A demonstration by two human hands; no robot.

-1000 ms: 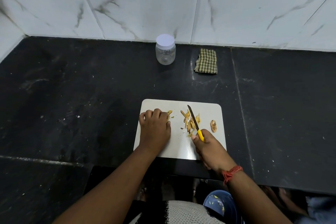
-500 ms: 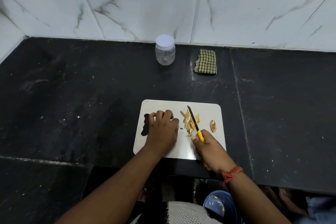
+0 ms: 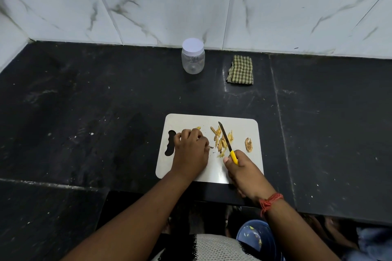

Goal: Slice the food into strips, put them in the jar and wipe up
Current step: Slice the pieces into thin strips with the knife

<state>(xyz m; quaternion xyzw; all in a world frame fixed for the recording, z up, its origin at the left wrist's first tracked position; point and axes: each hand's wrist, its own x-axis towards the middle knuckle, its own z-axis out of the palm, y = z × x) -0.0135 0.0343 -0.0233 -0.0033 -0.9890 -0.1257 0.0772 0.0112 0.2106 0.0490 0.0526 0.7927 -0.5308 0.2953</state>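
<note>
Slicing looks nearly done: right hand [image 3: 244,167] grips the yellow-handled knife [image 3: 227,141] over strips [image 3: 221,141] mid-cutting board [image 3: 244,127]; left hand [image 3: 191,150] curls, seemingly pinching a scrap. At 12 o'clock, lidded jar [image 3: 193,57] — empty — and checked cloth [image 3: 240,70] await.

yellow-handled knife [image 3: 228,144], white cutting board [image 3: 244,129], green checked cloth [image 3: 241,70], black counter [image 3: 84,101].

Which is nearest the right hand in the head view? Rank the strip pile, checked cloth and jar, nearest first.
From the right hand:
1. Strip pile, just beyond it on the board.
2. Checked cloth, far back by the wall.
3. Jar, back and leftward; close to the cloth's distance.
</note>
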